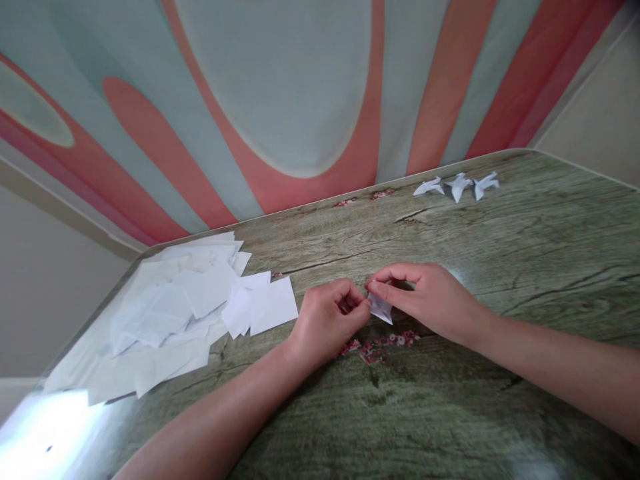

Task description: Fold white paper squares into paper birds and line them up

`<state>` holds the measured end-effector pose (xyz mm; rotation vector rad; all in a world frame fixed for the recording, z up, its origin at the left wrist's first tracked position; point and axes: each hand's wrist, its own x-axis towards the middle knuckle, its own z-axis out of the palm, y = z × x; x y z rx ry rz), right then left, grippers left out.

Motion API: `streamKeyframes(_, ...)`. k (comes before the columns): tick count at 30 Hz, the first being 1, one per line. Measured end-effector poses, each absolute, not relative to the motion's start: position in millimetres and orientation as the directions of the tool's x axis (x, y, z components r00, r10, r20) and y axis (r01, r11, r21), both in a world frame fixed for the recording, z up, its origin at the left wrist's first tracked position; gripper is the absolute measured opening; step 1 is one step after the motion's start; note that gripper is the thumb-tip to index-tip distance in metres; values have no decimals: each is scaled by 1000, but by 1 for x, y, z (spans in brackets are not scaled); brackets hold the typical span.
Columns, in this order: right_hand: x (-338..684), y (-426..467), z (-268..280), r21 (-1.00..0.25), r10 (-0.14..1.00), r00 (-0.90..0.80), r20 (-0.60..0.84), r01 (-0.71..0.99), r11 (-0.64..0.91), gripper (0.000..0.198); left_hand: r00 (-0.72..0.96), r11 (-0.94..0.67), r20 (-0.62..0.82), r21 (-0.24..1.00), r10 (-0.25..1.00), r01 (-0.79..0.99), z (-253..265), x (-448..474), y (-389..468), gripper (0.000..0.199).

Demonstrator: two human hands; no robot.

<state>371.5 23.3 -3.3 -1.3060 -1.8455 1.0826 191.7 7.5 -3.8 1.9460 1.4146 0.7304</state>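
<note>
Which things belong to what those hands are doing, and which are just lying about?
In hand:
small folded white paper piece, held by the left hand and right hand

Lying apart, untouched, possibly related:
pile of flat white paper sheets
three folded white paper figures

Behind the surface (540, 293) rises a patterned panel (310, 87) in coral, red and pale grey-green, with broad slanting stripes and rounded shapes, the largest an oval near the middle. Plain pale walls stand at either side, a greyish left wall (50, 267) and a beige right wall (600, 107). The surface has greenish-brown wood grain, dark crack-like lines and patches of small pink-red flowers (383, 194), with strong white glare (55, 433) on its near left corner and fainter shine elsewhere.
</note>
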Motion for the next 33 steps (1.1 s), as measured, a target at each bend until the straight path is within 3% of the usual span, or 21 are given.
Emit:
streamKeyframes(5, 375, 25, -2, -878, 953, -303, 22, 450, 164, 20, 313, -152, -22, 840, 949, 521, -2, 190, 10, 17)
streamKeyframes(9, 378, 29, -3, -932, 961, -277, -26, 355, 77, 24, 377, -133, -48, 888, 925, 440, -1, 184, 13, 18)
streamKeyframes(15, 378, 29, -5, -955, 966, -256, -43, 294, 36, 25, 377, -282, 84, 813, 923, 509, -7, 184, 12, 11)
streamKeyframes(20, 376, 29, -10, -974, 956, -291, -43, 225, 25, 25, 316, -318, 187, 839, 930, 440, -14, 187, 10, 18)
streamKeyframes(25, 376, 29, -15, -982, 955, -295, -44, 189, 13, 28, 356, -383, 224, 790, 907, 479, -12, 188, 8, 7)
streamKeyframes(29, 377, 30, -12, -991, 957, -290, 12, 125, 50, 31, 286, -263, 142, 855, 948, 447, -9, 186, 11, 9)
streamKeyframes(33, 379, 33, -10, -992, 974, -222, 53, 102, 78, 31, 155, -83, 51, 974, 987, 210, -9, 184, 19, 10)
